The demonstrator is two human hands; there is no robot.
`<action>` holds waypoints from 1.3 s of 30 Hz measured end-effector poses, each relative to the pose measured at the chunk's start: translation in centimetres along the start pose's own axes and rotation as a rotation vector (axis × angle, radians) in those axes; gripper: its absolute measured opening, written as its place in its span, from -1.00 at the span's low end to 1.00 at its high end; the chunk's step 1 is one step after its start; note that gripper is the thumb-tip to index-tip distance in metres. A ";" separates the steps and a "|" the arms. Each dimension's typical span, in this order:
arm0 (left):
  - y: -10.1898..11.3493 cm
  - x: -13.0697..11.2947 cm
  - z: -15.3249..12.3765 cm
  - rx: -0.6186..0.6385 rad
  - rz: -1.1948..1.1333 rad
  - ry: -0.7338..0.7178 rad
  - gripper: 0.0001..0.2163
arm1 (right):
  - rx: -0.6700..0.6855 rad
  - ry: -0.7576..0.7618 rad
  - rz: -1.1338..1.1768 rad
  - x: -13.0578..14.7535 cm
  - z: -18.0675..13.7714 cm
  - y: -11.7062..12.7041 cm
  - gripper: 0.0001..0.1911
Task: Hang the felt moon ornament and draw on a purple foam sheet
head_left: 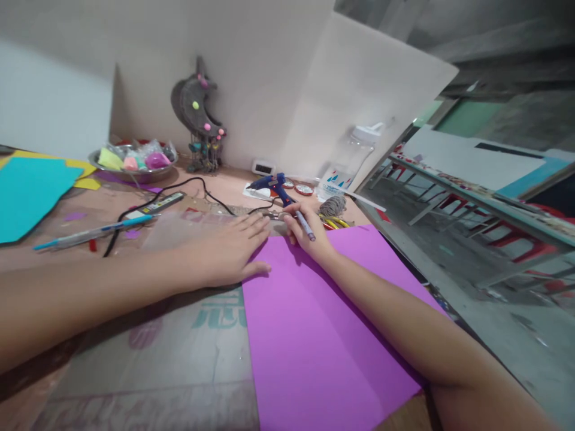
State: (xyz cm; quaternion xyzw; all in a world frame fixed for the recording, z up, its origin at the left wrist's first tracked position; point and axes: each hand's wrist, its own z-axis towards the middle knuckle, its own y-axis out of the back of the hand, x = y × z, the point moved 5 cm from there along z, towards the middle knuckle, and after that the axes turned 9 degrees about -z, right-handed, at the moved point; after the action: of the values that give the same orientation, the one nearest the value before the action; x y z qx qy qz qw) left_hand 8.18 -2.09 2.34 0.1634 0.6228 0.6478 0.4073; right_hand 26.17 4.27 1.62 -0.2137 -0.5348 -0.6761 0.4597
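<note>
A purple foam sheet (pixel 314 317) lies on a flattened cardboard piece (pixel 179 353) in front of me. My left hand (pixel 229 248) rests flat with fingers together, its thumb on the sheet's left edge near the far corner. My right hand (pixel 305 230) is at the sheet's far edge and grips a pen (pixel 306 228), its tip pointing toward me. Just beyond my fingers lies a small metal item, too blurred to name.
A blue glue gun (pixel 275 186) with a black cord (pixel 148 209) lies behind my hands. Farther left are a blue pen (pixel 90 233), teal paper (pixel 27 194), a metal bowl (pixel 135 163) of coloured bits and a crescent ornament (pixel 197 114). The table edge (pixel 404 251) drops off at the right.
</note>
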 end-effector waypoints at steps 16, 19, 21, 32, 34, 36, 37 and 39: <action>-1.3 -10.5 0.2 0.587 -0.747 -0.441 -0.58 | -0.017 -0.018 0.059 -0.4 0.3 0.1 -0.69; -0.6 -9.4 1.4 0.215 -0.570 -0.230 -0.60 | -0.018 -0.025 0.078 -0.5 0.3 0.2 -0.67; -0.5 -10.2 1.3 0.301 -0.553 -0.279 -0.44 | -0.019 -0.048 0.082 -0.7 0.4 0.3 -0.67; 1.7 -5.1 -2.1 0.110 -0.335 -0.141 -0.74 | -0.064 -0.024 -0.277 -0.5 0.8 0.3 -0.88; 1.6 -2.7 -2.4 -0.019 -0.348 -0.101 -0.70 | -0.093 -0.037 -0.281 -0.5 0.8 0.4 -0.84; 1.7 -0.9 -2.6 -0.117 -0.370 -0.064 -0.68 | -0.146 -0.017 -0.265 0.0 0.9 1.0 -0.77; 1.7 -0.2 -2.7 -0.158 -0.376 -0.046 -0.67 | -0.171 -0.003 -0.233 0.4 0.8 1.4 -0.72; 1.7 0.8 -2.7 -0.236 -0.388 -0.010 -0.67 | -0.171 -0.018 -0.103 1.4 0.7 2.1 -0.60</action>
State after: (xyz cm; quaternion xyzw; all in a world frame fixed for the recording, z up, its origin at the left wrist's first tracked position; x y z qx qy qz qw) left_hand 5.19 -3.11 3.24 -0.0052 0.5603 0.6250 0.5435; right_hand 27.15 4.39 4.06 -0.2305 -0.4893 -0.7401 0.3996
